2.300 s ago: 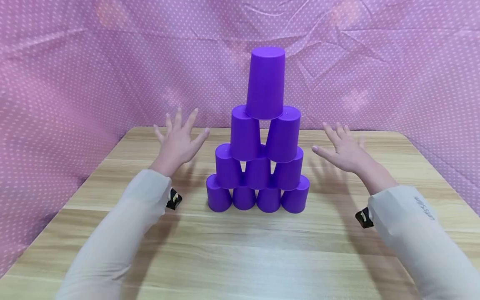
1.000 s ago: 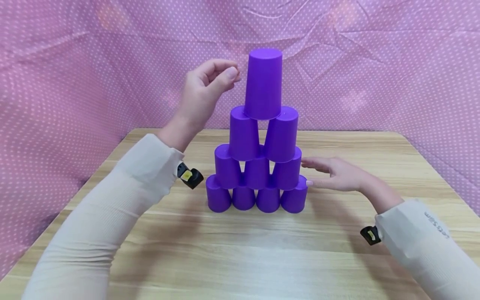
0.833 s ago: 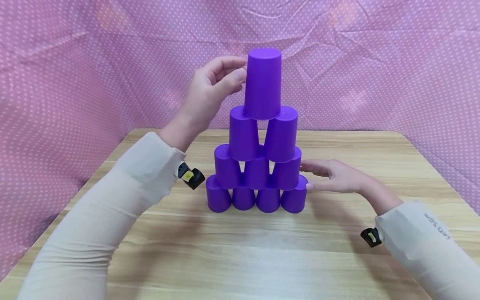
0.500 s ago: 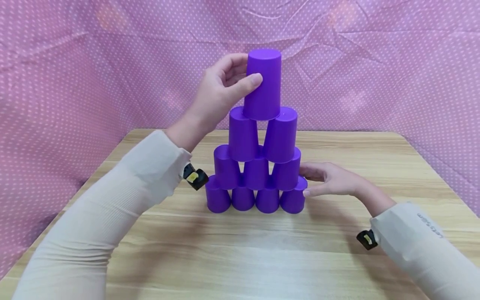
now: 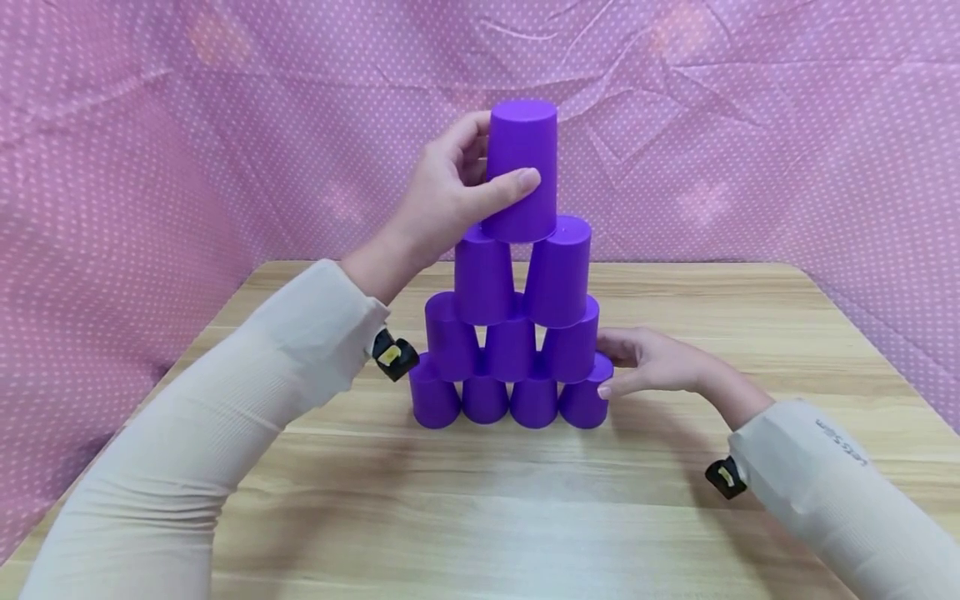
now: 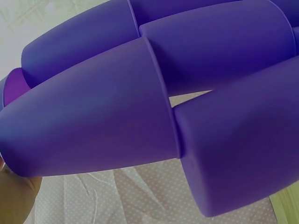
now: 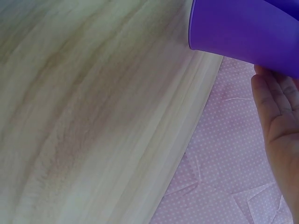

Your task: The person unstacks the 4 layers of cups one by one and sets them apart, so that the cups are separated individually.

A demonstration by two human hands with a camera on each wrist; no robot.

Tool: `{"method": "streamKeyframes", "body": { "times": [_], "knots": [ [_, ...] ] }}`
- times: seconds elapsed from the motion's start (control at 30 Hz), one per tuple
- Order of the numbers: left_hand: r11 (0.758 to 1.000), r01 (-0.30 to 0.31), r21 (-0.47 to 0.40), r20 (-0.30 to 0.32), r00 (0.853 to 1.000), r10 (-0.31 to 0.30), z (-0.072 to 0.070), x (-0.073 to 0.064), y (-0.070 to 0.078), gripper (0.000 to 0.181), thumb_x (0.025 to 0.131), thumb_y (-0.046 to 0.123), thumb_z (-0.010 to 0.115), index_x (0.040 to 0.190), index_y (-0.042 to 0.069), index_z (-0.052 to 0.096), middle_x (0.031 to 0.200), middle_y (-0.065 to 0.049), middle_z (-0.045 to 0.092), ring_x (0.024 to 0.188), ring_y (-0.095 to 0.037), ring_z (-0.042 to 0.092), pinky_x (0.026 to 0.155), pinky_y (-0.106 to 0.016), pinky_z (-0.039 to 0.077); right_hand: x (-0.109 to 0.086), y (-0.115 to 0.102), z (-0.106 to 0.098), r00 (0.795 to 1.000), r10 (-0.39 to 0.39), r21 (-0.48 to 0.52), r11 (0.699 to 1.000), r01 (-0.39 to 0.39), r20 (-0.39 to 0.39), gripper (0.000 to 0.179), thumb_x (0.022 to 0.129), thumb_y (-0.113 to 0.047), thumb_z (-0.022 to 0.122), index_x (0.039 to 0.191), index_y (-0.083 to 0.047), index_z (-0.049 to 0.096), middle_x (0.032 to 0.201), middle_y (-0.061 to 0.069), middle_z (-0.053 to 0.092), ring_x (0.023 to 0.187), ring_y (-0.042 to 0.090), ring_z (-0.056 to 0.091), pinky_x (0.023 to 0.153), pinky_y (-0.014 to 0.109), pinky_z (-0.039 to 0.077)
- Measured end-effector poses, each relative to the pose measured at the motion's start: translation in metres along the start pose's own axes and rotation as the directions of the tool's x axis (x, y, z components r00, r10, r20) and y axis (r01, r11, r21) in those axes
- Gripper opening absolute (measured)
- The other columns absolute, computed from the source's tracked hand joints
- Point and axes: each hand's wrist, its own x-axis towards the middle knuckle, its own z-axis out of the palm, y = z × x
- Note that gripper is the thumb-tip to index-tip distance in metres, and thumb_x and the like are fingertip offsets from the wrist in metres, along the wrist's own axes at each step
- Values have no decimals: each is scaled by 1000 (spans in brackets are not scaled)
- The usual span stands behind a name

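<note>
Upside-down purple cups stand in a four-row pyramid. My left hand [image 5: 450,187] holds the top cup [image 5: 525,137], its thumb across the front and its fingers behind. That cup rests across the two third-row cups; the nearer, a third-row cup [image 6: 88,112], fills much of the left wrist view, with part of my left hand [image 6: 16,198] at the lower left. My right hand [image 5: 663,362] is at the pyramid's right side, its thumb over the bottom-row end cup [image 5: 585,404]. In the right wrist view, my right hand's fingers [image 7: 268,100] lie fairly straight by a cup [image 7: 243,32]; their tips are hidden.
The pyramid stands on a light wooden table [image 5: 480,517]. Pink dotted cloth [image 5: 300,100] hangs behind it and at both sides. Two more rows, including a middle cup [image 5: 510,346], bear the upper cups.
From spread beside the pyramid, my left hand has risen and closed around the top cup. My right hand has moved left and lower, to the bottom-right cup. The cups stay stacked.
</note>
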Motion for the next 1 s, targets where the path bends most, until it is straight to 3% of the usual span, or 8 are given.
{"method": "streamKeyframes", "body": {
  "times": [0.27,0.67,1.0],
  "knots": [
    [999,1,35,17,1000,-1,1,0,-2,46,78,9,68,120,4,50,103,-13,63,93,-22,64,83,-32,54,1,0,2,1000,7,25,1000,-7,5,71,80,-9,70,138,5,33,138,20,44,122,11,48,103,22,39],
    [1000,-14,22,14,1000,14,2,0,-2,44,77,9,69,117,4,51,102,-12,63,92,-23,64,84,-32,54,2,1,2,1000,7,58,998,-8,22,71,81,-8,69,140,6,31,139,21,42,121,10,50,102,22,40],
    [997,-74,3,-49,996,74,1,-2,0,41,76,6,68,114,2,51,103,-14,62,92,-24,64,83,-34,55,2,2,3,999,-1,60,998,-1,34,71,82,-7,68,140,6,29,139,23,42,120,9,51,101,22,41]
  ]
}}
